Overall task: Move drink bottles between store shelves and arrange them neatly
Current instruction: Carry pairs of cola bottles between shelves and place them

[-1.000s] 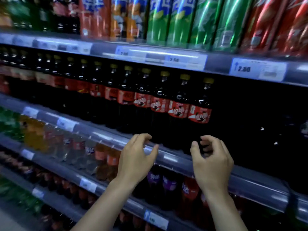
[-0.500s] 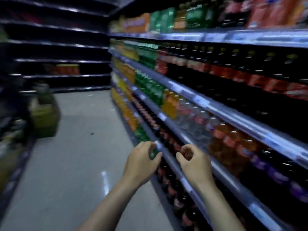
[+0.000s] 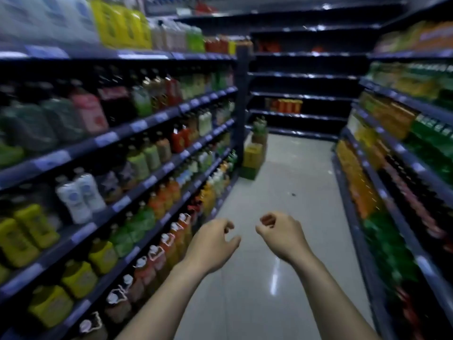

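Observation:
I look down a store aisle. My left hand [image 3: 212, 242] and my right hand [image 3: 279, 233] hang in mid-air over the floor, fingers loosely curled, holding nothing. The drink shelves [image 3: 402, 153] with orange, green and dark bottles run along the right side, blurred. On the left stands another shelf unit [image 3: 137, 148] with yellow, white, green and orange bottles and jugs. Neither hand touches a bottle or a shelf.
The pale tiled floor [image 3: 289, 192] runs between the two shelf rows. Stacked yellow and green cartons [image 3: 253, 155] stand on the floor at the far end of the left row. Dark, mostly bare shelves [image 3: 301, 96] close the aisle's far end.
The view has swung left, from facing the cola shelf to looking down the aisle. Both hands have come away from the shelf edge and now hang over the floor.

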